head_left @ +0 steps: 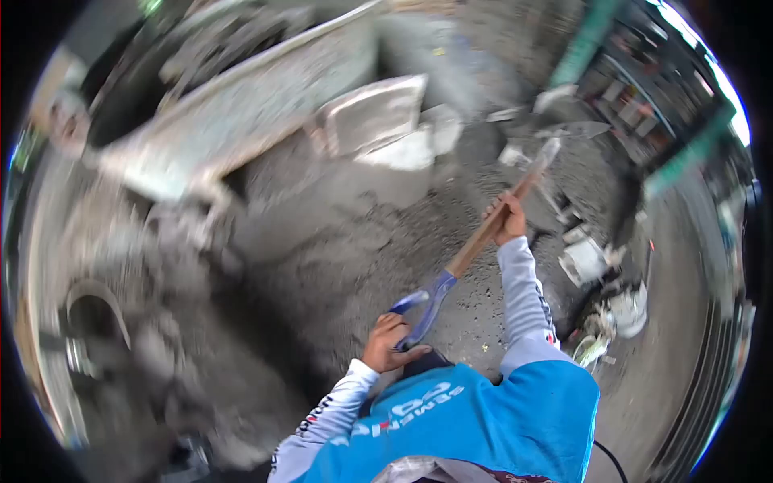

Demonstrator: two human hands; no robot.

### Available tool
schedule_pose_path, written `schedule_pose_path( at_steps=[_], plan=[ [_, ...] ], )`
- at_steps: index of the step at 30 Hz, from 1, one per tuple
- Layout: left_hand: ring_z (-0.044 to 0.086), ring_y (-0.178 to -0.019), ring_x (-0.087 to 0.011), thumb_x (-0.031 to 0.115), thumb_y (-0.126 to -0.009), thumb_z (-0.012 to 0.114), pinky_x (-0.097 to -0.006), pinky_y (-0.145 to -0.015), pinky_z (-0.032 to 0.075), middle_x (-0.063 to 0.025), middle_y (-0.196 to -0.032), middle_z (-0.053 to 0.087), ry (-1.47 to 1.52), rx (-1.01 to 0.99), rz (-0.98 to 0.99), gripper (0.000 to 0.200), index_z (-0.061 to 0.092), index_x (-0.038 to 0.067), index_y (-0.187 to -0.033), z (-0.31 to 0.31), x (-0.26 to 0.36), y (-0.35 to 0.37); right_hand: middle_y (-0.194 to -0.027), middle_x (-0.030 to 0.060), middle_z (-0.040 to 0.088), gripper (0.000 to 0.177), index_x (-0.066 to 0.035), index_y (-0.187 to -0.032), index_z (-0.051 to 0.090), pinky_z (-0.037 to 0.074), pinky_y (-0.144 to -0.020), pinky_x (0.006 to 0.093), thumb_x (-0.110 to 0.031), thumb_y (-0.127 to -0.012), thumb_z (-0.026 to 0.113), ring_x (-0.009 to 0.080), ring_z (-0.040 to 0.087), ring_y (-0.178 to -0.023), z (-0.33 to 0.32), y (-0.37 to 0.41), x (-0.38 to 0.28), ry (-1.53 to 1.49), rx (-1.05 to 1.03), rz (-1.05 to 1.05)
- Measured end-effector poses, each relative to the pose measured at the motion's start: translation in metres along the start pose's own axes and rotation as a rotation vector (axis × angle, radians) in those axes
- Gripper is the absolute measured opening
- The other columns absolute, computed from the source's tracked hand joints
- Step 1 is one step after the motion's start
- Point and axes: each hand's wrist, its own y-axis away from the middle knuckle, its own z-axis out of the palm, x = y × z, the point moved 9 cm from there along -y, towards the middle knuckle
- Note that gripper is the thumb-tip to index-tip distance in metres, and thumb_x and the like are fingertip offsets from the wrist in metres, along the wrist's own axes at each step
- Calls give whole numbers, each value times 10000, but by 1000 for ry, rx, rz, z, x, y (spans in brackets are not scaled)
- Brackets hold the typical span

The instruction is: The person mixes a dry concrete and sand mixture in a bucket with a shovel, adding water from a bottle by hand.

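Wooden shaft (475,243) in right fingers (501,212), blue grip (435,303) in left fingers (388,323)

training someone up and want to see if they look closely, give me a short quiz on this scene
1. What does the left hand grip?
a) a bucket
b) the blue handle
c) a rope
2. True or false: the right hand is on the blue handle.
3. Fill in: the main colour of the worker's shirt is ____.

Key: 1 b; 2 false, it grips the wooden shaft; 3 blue.
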Motion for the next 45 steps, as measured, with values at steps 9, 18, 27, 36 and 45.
schedule_pose_path(
  at_steps=[9,18,27,36,45],
  plan=[
    [435,-355,-147,358,-918,611,-291,-321,338,-40,-502,463,857,1540,-1251,409,453,80,-662,-14,-68,451,-667,12,470,165,-128,-866,543,477,-597,380,-149,-763,670,187,493,-584,-4,191,404,367,-83,730],
    [398,-451,-124,369,-846,669,-289,-386,307,27,-600,413,730,2403,-1856,235,542,180,-790,206,221,779,-574,67,531,133,-123,-782,535,499,-503,425,-222,-815,617,265,542,-479,-285,644,620,919,-7,1625],
    [381,-470,-106,320,-889,600,-287,-395,308,20,-568,371,188,2569,-1975,229,534,123,-793,200,217,789,-601,87,509,153,-97,-805,535,524,-553,464,-222,-846,614,267,523,-517,-338,627,671,965,53,1762],
    [356,-371,-110,346,-895,629,-281,-314,282,-2,-522,366,231,2503,-1640,355,433,106,-723,223,24,755,-611,98,454,185,-81,-802,515,536,-557,459,-227,-883,595,263,477,-533,-287,521,762,1040,9,1326],
    [289,-348,-121,378,-893,627,-293,-309,265,13,-500,326,296,2417,-1619,426,365,146,-651,224,71,731,-562,100,528,193,-73,-761,540,452,-418,400,-229,-839,622,260,514,-456,-283,506,648,786,224,1512]
  ],
)
